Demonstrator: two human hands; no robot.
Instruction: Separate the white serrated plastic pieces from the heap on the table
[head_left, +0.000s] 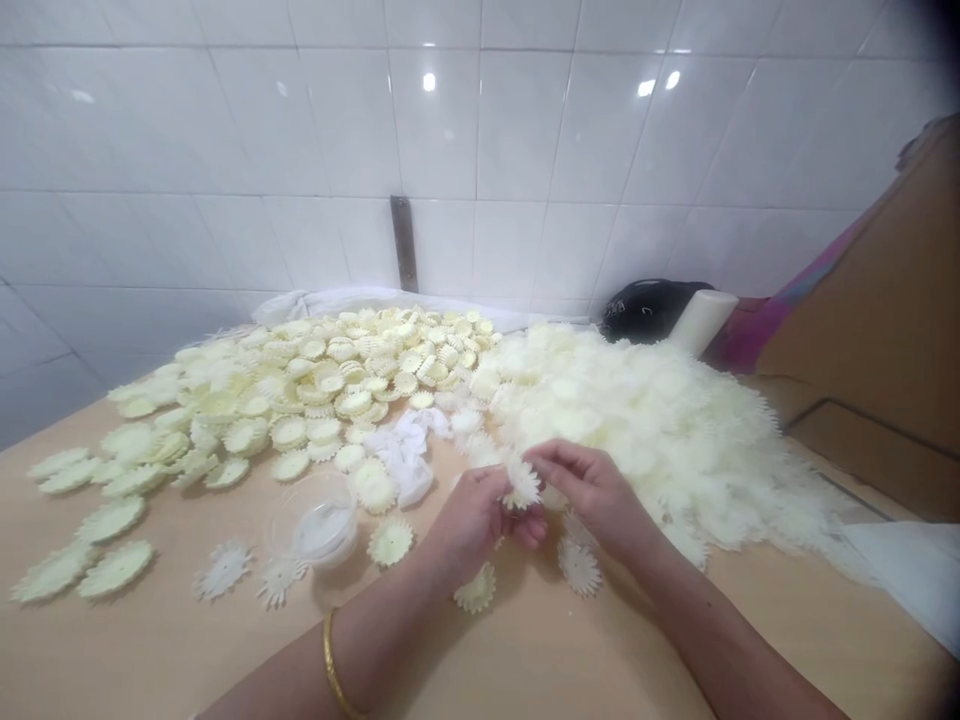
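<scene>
Between my two hands is a small pale flower-shaped disc [523, 482] with a notched, petal-like edge. My left hand [480, 510] is closed on it from the left, its fingers curled beneath. On the other side my right hand [592, 490] pinches its edge between thumb and fingertips. Under the hands lie another notched disc [475, 588] and a whiter one [579, 566]. A pale yellow disc [391, 541] rests left of my left hand, close to a round clear plastic tub [330, 520] with something whitish inside.
Cupped yellowish discs form a heap [300, 385] at the left; a larger pile of thin pale discs [622, 420] spreads at the right. Crumpled white cloth [409, 455] lies between. Behind stand a black object [649, 308], a white roll [703, 320] and a cardboard box [877, 330] near the tiled wall.
</scene>
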